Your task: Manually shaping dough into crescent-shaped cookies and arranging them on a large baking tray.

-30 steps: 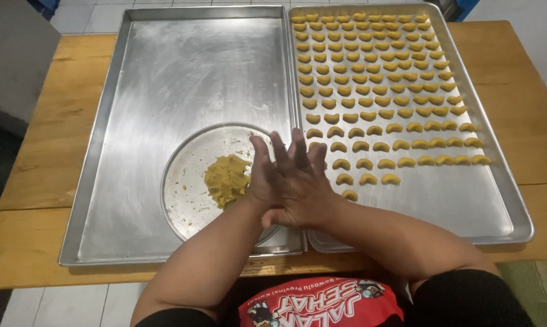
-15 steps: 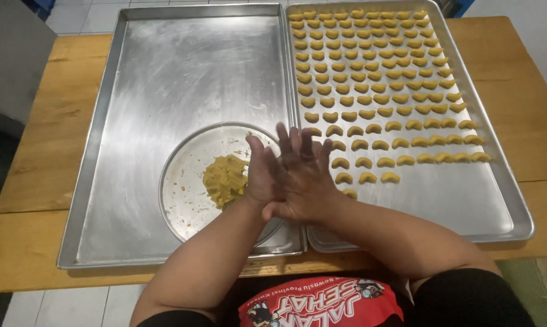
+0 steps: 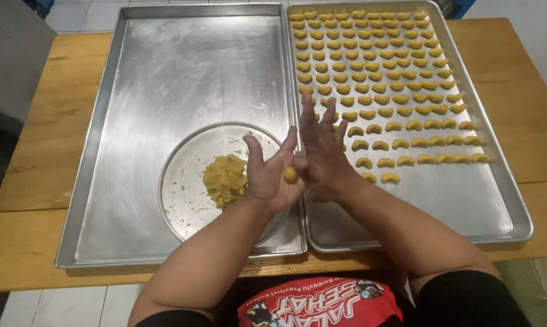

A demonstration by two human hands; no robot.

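Standing over the wooden table (image 3: 31, 181), I see two metal baking trays laid side by side, their long edges touching. The left tray (image 3: 164, 72) is bare except for a round metal plate (image 3: 185, 181) at its five o'clock corner, and on that plate sits a lump of yellow dough (image 3: 225, 180), with crumbs scattered round it. Just past the lump, at its three o'clock, the left hand (image 3: 267, 175) is held palm up and tilted, fingers spread and slightly curled, its forearm running down toward six o'clock over the plate's rim and hiding part of it. A small ball of dough (image 3: 291, 175) lies between the two palms, right above the seam of the trays. The right hand (image 3: 325, 151) stands edge-on against it, fingers straight and fanned toward twelve o'clock, its heel meeting the left palm around the ball; the palms are pressed on the ball, not flat together. That hand covers a few pieces on the right tray (image 3: 497, 200), which carries neat rows of small curved dough pieces (image 3: 376, 79) from its far edge down to roughly its middle.
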